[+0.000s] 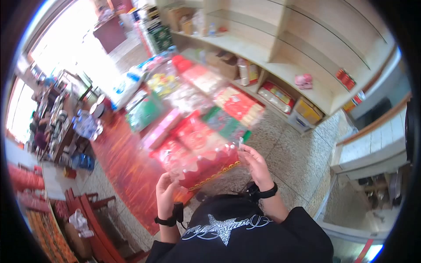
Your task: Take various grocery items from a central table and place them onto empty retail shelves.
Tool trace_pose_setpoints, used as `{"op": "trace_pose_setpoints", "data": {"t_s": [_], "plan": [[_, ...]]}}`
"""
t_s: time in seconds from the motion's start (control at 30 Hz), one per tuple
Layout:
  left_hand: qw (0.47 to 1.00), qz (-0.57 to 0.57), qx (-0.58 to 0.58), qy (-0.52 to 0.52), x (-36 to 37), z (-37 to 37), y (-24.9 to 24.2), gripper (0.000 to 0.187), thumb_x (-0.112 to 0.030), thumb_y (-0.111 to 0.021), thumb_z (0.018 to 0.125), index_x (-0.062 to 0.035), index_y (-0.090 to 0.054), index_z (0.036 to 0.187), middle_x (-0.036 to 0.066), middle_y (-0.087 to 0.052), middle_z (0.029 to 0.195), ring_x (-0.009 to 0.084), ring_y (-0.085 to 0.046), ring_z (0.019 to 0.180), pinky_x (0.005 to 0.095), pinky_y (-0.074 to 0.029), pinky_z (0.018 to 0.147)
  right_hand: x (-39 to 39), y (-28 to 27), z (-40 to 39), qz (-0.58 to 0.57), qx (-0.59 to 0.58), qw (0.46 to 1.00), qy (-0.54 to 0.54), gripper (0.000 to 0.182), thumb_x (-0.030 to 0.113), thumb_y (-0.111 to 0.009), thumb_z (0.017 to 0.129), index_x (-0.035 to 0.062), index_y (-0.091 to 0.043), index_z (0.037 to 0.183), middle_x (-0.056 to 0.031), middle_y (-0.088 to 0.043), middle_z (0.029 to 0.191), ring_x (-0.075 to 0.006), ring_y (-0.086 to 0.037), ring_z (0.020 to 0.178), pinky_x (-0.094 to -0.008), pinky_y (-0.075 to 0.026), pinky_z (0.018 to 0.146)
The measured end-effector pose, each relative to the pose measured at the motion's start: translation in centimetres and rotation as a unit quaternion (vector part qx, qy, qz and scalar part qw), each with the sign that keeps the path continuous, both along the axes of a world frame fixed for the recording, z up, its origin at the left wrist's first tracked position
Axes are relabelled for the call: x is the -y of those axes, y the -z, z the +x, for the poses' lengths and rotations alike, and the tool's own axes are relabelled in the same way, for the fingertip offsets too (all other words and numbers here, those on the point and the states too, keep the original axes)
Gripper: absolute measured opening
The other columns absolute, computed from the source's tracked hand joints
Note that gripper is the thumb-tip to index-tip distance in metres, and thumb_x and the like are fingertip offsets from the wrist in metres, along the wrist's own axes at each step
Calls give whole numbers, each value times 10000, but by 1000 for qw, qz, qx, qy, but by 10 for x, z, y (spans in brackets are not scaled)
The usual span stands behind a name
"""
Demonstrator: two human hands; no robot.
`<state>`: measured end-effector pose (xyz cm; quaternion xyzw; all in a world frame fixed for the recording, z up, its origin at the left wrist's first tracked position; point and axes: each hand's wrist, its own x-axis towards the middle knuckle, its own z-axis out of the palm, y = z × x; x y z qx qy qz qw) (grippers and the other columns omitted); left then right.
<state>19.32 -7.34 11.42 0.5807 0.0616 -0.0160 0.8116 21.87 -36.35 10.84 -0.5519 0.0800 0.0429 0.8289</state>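
A red package (210,167) in clear wrap, with a scalloped edge and a gold trim, is held level in front of my body. My left hand (165,189) pinches its left end, and my right hand (255,165) grips the right end by the clear wrap. Just beyond it, red plastic-wrapped packs (192,131) lie on a red-patterned table (127,164). A pink box (162,129) sits left of those packs, and a green package (226,122) lies to their right.
Wooden shelves (263,55) stand behind the table, with boxes in the lower compartments. A red wooden bench (94,228) is at the lower left. Water bottles (85,125) are beyond the table's left edge. A glass-topped counter (368,206) stands at right.
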Motion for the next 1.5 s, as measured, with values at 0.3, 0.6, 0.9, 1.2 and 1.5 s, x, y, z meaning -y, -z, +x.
{"op": "trace_pose_setpoints", "data": {"t_s": [0.3,0.6,0.9,1.2,1.5], "plan": [[984,29,7,176,218,47,28,246,-29,-616,883,-30,-562,1123,29,-641,979,95,-593,886,219,-457,734,221,24,-94,-101,13,972,212,197,82,-505,943,16,-529,1127,-109,-636,1093,-193,-625,1010,-338,-514,863],[952,-22,-20,305,392,56,9,246,-2,-588,899,-87,-418,1056,52,-642,950,78,-583,770,186,-434,622,306,49,-200,-86,-40,874,476,131,86,-528,924,32,-531,1043,-83,-622,855,-197,-626,786,-320,-494,703],[888,76,67,448,470,108,31,176,23,-533,895,2,-611,1052,23,-627,1029,72,-559,837,210,-432,723,314,26,-185,-49,-34,841,537,414,16,-495,886,-6,-484,1300,-92,-631,1072,-182,-603,960,-319,-464,851],[892,2,47,449,551,186,17,474,38,-531,869,20,-463,1338,92,-531,1302,155,-514,1158,287,-403,984,383,15,-97,-64,-1,855,514,449,31,-501,896,17,-460,1343,-117,-603,1167,-196,-578,1050,-326,-459,893],[925,-48,101,364,607,300,-3,565,107,-457,854,32,-325,1398,145,-476,1347,207,-485,1220,330,-409,1008,454,-7,36,8,65,856,514,398,27,-495,902,12,-489,1299,-122,-564,1229,-208,-559,1093,-367,-450,918]]}}
